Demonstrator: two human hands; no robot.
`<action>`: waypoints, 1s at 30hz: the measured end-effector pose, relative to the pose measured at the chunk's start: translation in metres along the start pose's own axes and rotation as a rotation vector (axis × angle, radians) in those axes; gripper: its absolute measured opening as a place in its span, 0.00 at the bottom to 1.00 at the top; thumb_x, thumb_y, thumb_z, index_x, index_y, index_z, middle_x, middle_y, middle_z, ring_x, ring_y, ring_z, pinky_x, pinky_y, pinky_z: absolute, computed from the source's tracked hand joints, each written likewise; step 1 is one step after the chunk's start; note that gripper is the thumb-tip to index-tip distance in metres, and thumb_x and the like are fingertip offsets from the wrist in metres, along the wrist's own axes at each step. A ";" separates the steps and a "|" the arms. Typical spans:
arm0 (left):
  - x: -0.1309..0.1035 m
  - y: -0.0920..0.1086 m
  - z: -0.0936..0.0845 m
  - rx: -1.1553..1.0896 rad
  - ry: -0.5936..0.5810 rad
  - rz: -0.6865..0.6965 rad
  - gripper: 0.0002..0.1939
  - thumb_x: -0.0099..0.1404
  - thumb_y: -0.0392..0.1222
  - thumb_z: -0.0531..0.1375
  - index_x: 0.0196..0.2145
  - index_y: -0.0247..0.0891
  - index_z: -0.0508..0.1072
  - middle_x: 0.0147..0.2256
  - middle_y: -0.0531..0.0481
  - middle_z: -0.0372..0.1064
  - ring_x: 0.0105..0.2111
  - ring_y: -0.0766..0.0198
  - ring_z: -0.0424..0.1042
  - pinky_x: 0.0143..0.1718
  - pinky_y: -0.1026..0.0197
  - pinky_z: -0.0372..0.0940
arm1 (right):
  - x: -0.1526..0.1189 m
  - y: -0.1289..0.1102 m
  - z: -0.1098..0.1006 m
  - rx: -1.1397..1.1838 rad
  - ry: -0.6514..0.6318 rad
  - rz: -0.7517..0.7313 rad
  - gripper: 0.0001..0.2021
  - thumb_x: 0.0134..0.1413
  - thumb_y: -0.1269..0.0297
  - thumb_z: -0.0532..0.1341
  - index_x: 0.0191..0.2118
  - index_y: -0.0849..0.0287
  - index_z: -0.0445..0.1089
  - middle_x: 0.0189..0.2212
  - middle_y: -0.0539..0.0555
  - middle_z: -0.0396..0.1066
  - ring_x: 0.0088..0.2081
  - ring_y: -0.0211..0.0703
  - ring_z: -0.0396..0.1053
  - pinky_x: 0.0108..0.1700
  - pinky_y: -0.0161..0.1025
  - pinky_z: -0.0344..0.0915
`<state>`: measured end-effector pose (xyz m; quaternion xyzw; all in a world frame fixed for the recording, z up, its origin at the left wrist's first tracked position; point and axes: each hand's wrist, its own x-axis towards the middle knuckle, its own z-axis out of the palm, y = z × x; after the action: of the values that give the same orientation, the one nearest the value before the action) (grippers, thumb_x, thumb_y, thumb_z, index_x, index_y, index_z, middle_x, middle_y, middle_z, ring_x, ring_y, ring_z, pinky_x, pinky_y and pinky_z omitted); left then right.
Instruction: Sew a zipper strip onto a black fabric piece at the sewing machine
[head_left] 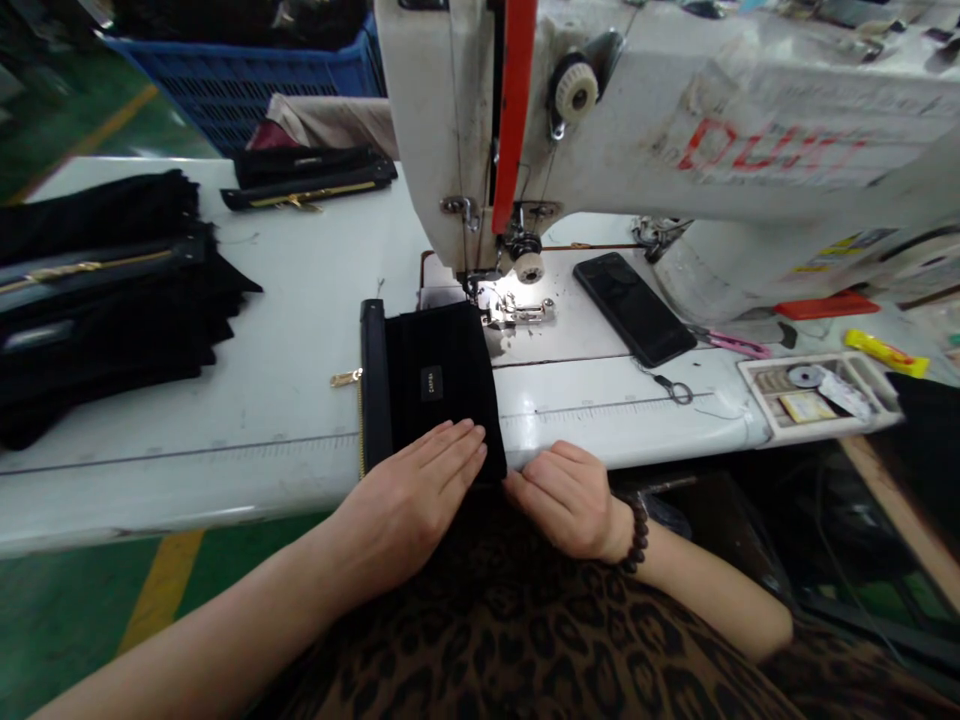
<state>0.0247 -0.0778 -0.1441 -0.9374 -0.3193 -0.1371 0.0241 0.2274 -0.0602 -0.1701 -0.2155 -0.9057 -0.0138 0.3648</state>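
Observation:
A black fabric panel (450,345) with a small label lies on the machine table, its far right corner by the sewing machine's needle and presser foot (474,290). Along its left side runs a black strip with a gold zipper, whose puller (346,379) points left. My left hand (420,490) rests flat on the near part of the panel, fingers stretched out and together. At the panel's near right corner, my right hand (566,500) is closed, with thumb and forefinger pinching the fabric edge.
The white sewing machine (637,120) stands over the far side. Stacked black zippered pieces (105,290) lie left, more (307,180) behind. A phone (634,305), pink-handled snips (735,345) and a tray (821,395) of small items lie right. A blue crate (247,85) stands beyond.

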 end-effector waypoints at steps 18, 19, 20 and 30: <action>-0.002 0.004 -0.006 0.010 0.080 0.012 0.20 0.61 0.25 0.42 0.47 0.23 0.65 0.50 0.36 0.61 0.53 0.52 0.58 0.51 0.53 0.62 | 0.016 0.000 -0.012 0.067 -0.028 0.025 0.08 0.54 0.81 0.53 0.28 0.69 0.67 0.16 0.49 0.58 0.21 0.36 0.51 0.23 0.37 0.46; -0.002 0.004 -0.006 0.009 0.077 0.018 0.20 0.61 0.25 0.42 0.47 0.23 0.65 0.50 0.37 0.61 0.53 0.52 0.58 0.51 0.53 0.62 | 0.017 0.001 -0.013 0.072 -0.053 0.025 0.08 0.54 0.81 0.53 0.27 0.69 0.67 0.16 0.49 0.58 0.21 0.36 0.51 0.23 0.37 0.46; -0.002 0.003 -0.005 0.009 0.075 0.018 0.21 0.60 0.25 0.42 0.47 0.23 0.66 0.50 0.37 0.62 0.53 0.53 0.59 0.51 0.54 0.62 | 0.018 0.001 -0.013 0.078 -0.082 0.023 0.09 0.54 0.81 0.53 0.27 0.69 0.67 0.16 0.50 0.58 0.21 0.36 0.51 0.23 0.37 0.46; 0.005 -0.007 0.001 0.012 0.112 -0.006 0.20 0.60 0.24 0.41 0.44 0.23 0.67 0.46 0.37 0.66 0.47 0.55 0.65 0.46 0.56 0.66 | 0.019 0.014 -0.006 0.085 -0.252 0.061 0.11 0.57 0.78 0.48 0.33 0.69 0.66 0.22 0.52 0.61 0.24 0.38 0.55 0.26 0.38 0.50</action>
<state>0.0247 -0.0687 -0.1435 -0.9271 -0.3210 -0.1875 0.0470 0.2249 -0.0415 -0.1554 -0.2272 -0.9372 0.0627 0.2572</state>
